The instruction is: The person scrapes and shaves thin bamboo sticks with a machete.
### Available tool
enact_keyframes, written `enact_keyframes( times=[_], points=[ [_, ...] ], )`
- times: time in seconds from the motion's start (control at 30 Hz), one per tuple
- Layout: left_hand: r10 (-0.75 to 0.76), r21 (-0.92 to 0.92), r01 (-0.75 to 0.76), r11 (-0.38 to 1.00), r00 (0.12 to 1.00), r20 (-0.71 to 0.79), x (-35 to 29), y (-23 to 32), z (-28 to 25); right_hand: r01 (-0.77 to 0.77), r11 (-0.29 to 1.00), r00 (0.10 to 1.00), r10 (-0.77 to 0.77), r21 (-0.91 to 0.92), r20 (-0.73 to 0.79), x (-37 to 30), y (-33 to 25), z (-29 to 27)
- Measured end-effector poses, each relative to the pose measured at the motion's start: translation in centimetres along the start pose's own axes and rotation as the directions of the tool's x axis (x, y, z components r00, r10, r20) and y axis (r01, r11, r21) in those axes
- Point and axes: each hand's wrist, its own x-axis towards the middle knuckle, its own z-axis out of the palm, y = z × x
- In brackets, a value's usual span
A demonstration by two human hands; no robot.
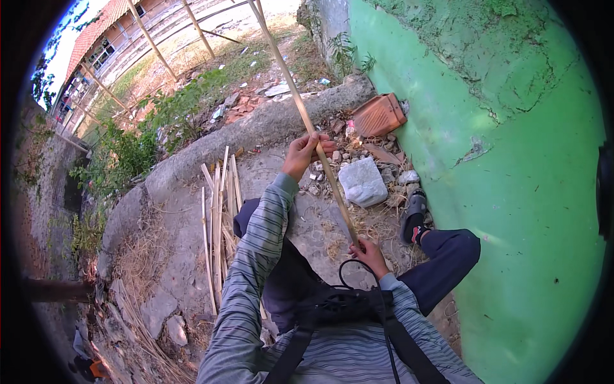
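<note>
A long, pale bamboo strip (pixel 291 83) slants from the top of the view down toward my lap. My left hand (pixel 306 153) is closed around it partway along, thumb on one side and fingers on the other. Close to my body, my right hand (pixel 371 257) grips its lower end, with that tip partly hidden by the fingers. Several similar split bamboo strips (pixel 220 224) lie in a loose bundle on the ground by my left leg. A black cable (pixel 384 313) loops near my right wrist.
A green wall (pixel 531 211) with peeling plaster rises on the right. Beside it lie a whitish block (pixel 362 182), an orange clay tile (pixel 379 115) and rubble. A low concrete ledge (pixel 256 121) curves across in front. Plants (pixel 125 150) grow at the left.
</note>
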Motion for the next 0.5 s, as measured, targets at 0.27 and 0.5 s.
enact_keyframes(
  times=[0.27,0.5],
  points=[
    [0.105,-0.002,-0.105,0.995,0.994,0.045,1.8,-0.2,0.9,-0.125,0.941,0.991,0.137,-0.315,0.014,0.9,10.0,-1.1],
    [0.169,0.038,-0.168,0.985,0.985,-0.042,-0.7,0.5,-2.5,-0.267,0.695,0.87,0.471,-0.668,0.143,1.1,15.4,0.7]
  ],
)
